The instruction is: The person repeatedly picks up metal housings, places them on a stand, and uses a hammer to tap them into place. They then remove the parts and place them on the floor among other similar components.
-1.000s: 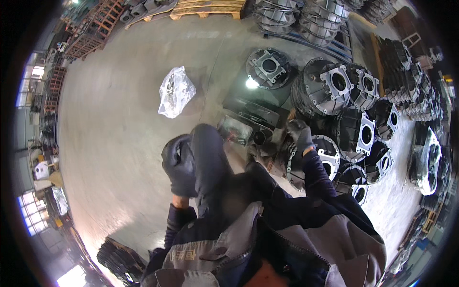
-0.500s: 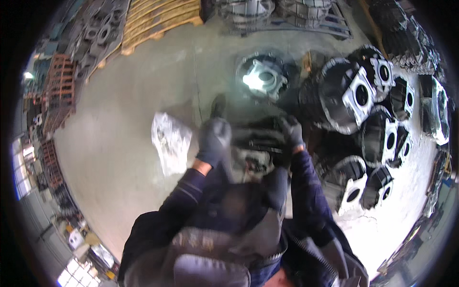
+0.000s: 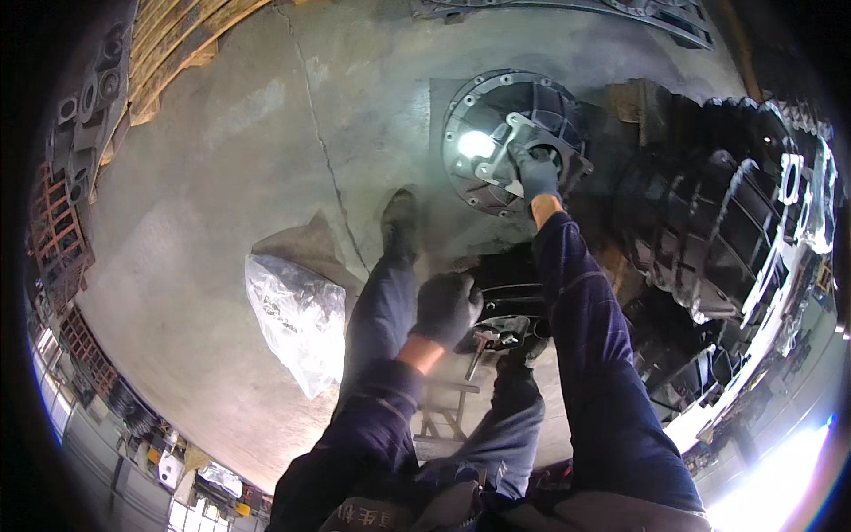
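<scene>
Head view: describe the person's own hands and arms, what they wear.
The left hand and right hand wear dark grey, close-fitting gloves. Long sleeves, dark navy with a purplish sheen, cover the arms, each crossed by a thin paler line on the forearm. Bare wrist shows between glove and cuff.

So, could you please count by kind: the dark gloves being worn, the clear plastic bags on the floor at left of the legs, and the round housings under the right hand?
Dark gloves, on left hand and right hand: 2
Clear plastic bag: 1
Round housing: 1
Total: 4
</scene>
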`<state>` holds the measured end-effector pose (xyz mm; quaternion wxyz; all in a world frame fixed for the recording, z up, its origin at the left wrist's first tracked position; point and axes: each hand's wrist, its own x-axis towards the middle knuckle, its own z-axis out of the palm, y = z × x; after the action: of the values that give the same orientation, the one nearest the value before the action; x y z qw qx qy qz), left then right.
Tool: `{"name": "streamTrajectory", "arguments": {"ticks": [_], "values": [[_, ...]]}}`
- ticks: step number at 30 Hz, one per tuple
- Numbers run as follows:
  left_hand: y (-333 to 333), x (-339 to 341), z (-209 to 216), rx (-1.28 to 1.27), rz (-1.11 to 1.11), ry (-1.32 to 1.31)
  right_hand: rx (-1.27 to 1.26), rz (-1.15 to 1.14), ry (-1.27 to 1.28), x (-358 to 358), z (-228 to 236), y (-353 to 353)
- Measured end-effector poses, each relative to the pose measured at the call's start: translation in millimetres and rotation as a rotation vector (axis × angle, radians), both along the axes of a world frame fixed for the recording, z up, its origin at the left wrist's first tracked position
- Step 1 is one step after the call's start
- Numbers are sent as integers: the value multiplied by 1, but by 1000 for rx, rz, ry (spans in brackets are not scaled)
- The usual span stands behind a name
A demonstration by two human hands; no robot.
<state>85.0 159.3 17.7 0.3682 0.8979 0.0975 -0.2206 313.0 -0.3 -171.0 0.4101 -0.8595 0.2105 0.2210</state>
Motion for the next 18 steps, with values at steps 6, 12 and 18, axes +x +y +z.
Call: {"name": "streamTrajectory", "arguments": {"ticks": [6, 12, 18], "values": [[7, 11, -5, -177, 246, -53, 523, -606, 264, 19, -1, 27], [8, 3, -35, -260, 644, -135, 880, -846, -18, -31, 62, -16], [-27, -23, 13, -898, 563, 1, 861, -956, -42, -143, 203, -95]]}}
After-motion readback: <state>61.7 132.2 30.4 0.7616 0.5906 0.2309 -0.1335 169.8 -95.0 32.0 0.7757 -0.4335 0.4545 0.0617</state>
